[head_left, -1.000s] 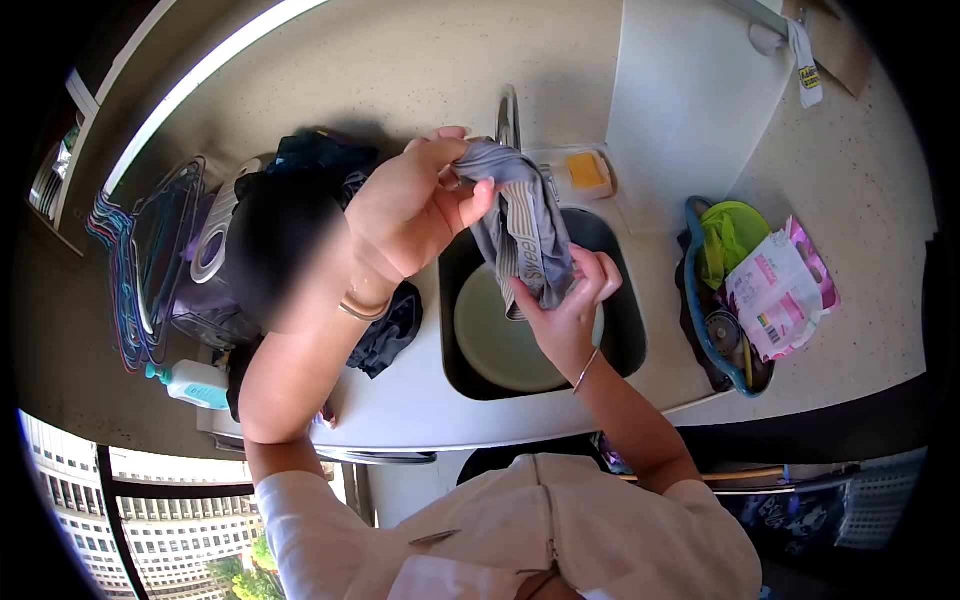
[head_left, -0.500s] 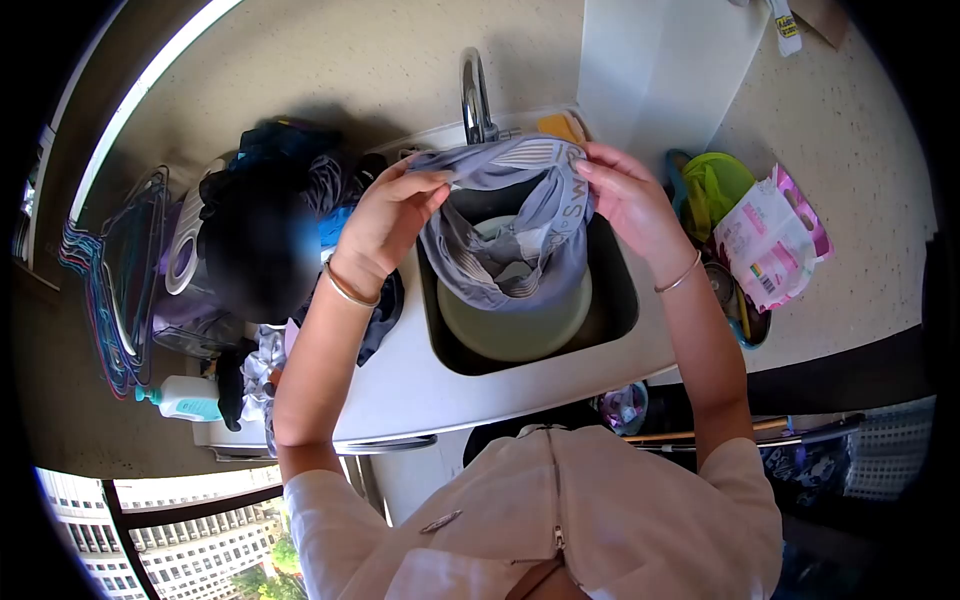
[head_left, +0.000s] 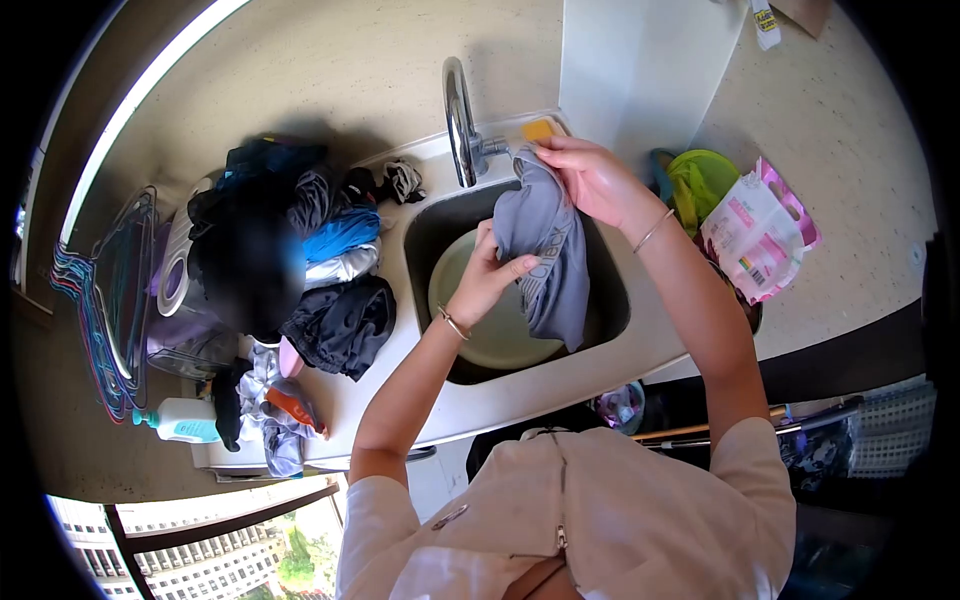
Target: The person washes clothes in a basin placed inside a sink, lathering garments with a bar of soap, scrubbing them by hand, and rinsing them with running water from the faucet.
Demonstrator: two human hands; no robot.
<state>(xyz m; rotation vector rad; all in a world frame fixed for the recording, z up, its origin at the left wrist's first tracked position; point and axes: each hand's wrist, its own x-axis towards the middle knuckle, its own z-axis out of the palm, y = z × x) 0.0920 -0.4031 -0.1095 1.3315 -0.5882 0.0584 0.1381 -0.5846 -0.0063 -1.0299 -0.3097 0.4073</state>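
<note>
One big sink [head_left: 418, 262] sits under the tap [head_left: 458, 120]. Dark clothes [head_left: 345, 325] lie left of the sink. Over the sink hangs a gray cloth [head_left: 540, 250]; the left hand [head_left: 490, 275] pinches its side, and the right hand [head_left: 590, 180] grips its top. A yellow sponge [head_left: 537, 130] is behind the sink.

Garment [head_left: 545, 225], between left hand [head_left: 490, 278] and right hand [head_left: 598, 182]: grey, with striped band and paler lettering. Basin [head_left: 495, 338], below them: pale green. Sponge [head_left: 537, 130], beyond the right hand: orange-yellow. Packet [head_left: 750, 235], right of both: white and pink. Clothes [head_left: 345, 325], left of both: black, blue, white. Bottle [head_left: 188, 420], farther left: white, with teal cap.
</note>
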